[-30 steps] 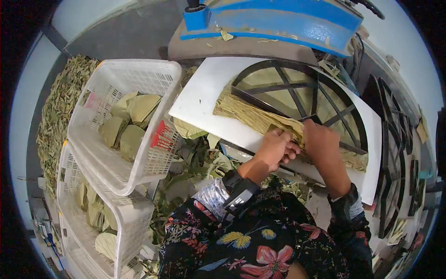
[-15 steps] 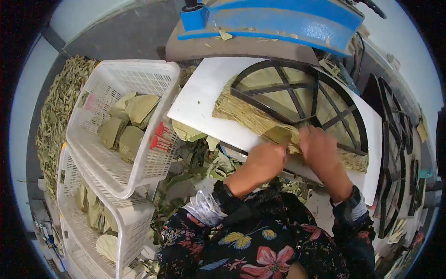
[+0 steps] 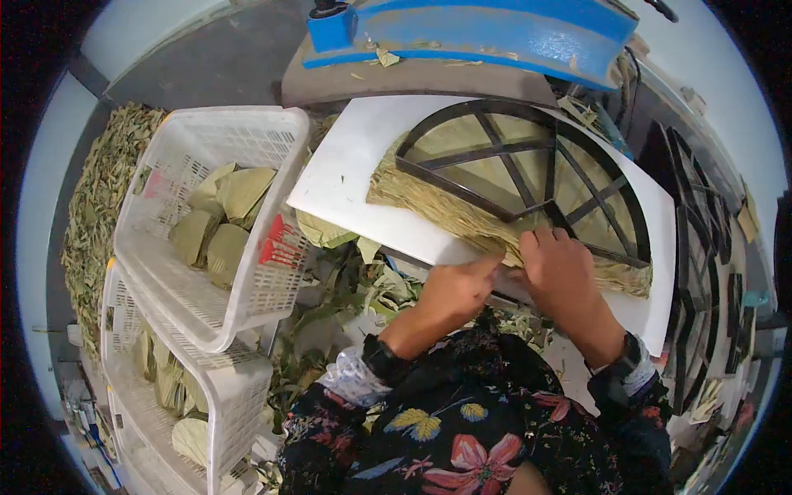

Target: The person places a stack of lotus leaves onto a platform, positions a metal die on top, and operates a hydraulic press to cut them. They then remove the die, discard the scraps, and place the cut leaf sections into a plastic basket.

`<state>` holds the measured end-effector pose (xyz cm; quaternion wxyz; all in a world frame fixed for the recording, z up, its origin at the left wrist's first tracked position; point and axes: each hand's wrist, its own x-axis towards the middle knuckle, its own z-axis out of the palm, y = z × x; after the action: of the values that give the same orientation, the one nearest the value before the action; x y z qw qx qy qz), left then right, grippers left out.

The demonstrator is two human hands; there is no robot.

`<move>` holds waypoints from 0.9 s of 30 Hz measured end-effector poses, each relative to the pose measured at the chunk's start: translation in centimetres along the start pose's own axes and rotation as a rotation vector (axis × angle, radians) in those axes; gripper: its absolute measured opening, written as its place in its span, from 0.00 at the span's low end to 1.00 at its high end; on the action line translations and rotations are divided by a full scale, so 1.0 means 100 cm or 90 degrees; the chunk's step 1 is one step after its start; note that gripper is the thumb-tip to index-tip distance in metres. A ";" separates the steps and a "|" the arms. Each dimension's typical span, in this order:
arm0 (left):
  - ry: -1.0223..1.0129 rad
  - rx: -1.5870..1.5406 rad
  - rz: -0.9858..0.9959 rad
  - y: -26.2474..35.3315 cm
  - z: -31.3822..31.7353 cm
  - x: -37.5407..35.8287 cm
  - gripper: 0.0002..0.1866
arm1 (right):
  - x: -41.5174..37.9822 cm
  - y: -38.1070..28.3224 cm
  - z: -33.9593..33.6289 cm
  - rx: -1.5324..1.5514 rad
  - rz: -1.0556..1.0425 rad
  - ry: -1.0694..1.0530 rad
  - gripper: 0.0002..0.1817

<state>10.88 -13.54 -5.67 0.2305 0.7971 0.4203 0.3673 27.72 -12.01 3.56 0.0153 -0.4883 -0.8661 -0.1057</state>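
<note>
A stack of dried leaves (image 3: 429, 206) lies on a white board (image 3: 330, 177). Over the stack rests a black metal cutting frame (image 3: 503, 148), curved at the back and divided by several bars. My left hand (image 3: 459, 289) is closed at the front edge of the leaves, its fingertips pinched near their frayed edge. Beside it my right hand (image 3: 558, 268) is curled over the same edge, just in front of the frame's middle; its fingers are closed on the leaves.
A white basket (image 3: 216, 330) with cut leaf stacks (image 3: 245, 194) stands at the left, above other baskets (image 3: 239, 392). Leaf scraps (image 3: 322, 318) lie between baskets and board. A blue machine (image 3: 470, 37) is behind; black frames (image 3: 697, 305) lean at the right.
My left hand has moved slightly left and down. My right hand has shifted a little left and turned more knuckles-up over the leaf edge. The whole view has shifted slightly.
</note>
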 end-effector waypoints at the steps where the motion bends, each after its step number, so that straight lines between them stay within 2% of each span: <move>1: 0.000 -0.003 0.000 0.001 -0.003 -0.004 0.18 | -0.001 0.001 0.003 -0.001 0.001 -0.003 0.06; 3: -0.176 -0.338 -0.276 0.005 -0.009 -0.009 0.20 | -0.001 0.004 0.010 -0.034 0.000 -0.002 0.06; 4: -0.175 -0.339 -0.278 0.004 -0.008 -0.010 0.20 | -0.001 0.005 0.013 -0.033 -0.001 -0.004 0.06; 6: -0.192 -0.503 -0.368 0.003 -0.005 -0.013 0.20 | -0.001 0.009 0.018 -0.040 0.032 0.004 0.05; 7: -0.190 -0.504 -0.369 0.006 -0.007 -0.012 0.20 | 0.000 0.011 0.018 -0.040 0.030 0.003 0.05; 9: -0.174 -0.674 -0.473 0.014 -0.013 -0.006 0.21 | 0.001 0.016 0.019 0.024 0.045 0.040 0.03; 10: -0.173 -0.674 -0.473 0.016 -0.012 -0.003 0.21 | 0.001 0.016 0.018 0.024 0.044 0.039 0.03; 12: -0.138 -0.802 -0.528 0.017 -0.010 0.006 0.21 | 0.002 0.016 0.017 0.046 0.050 0.050 0.03; 16: -0.155 -0.734 -0.537 0.014 -0.005 0.017 0.21 | 0.002 0.012 0.018 0.020 0.082 0.039 0.05; 19: -0.157 -0.702 -0.532 0.013 -0.004 0.018 0.18 | 0.000 0.008 0.019 -0.032 0.064 0.022 0.06; 21: -0.148 -0.723 -0.537 0.013 -0.005 0.018 0.17 | 0.001 0.003 0.014 -0.009 -0.004 0.076 0.06; 24: -0.131 -0.729 -0.499 0.015 -0.002 0.017 0.17 | 0.001 0.003 0.020 -0.026 -0.008 0.085 0.06; 27: -0.145 -0.722 -0.498 0.013 -0.002 0.016 0.19 | 0.001 0.008 0.027 0.029 0.064 0.059 0.08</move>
<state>12.04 -12.89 -4.03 0.7691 0.3776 0.3927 0.3341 28.57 -10.94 1.11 0.0717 -0.5252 -0.8411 -0.1073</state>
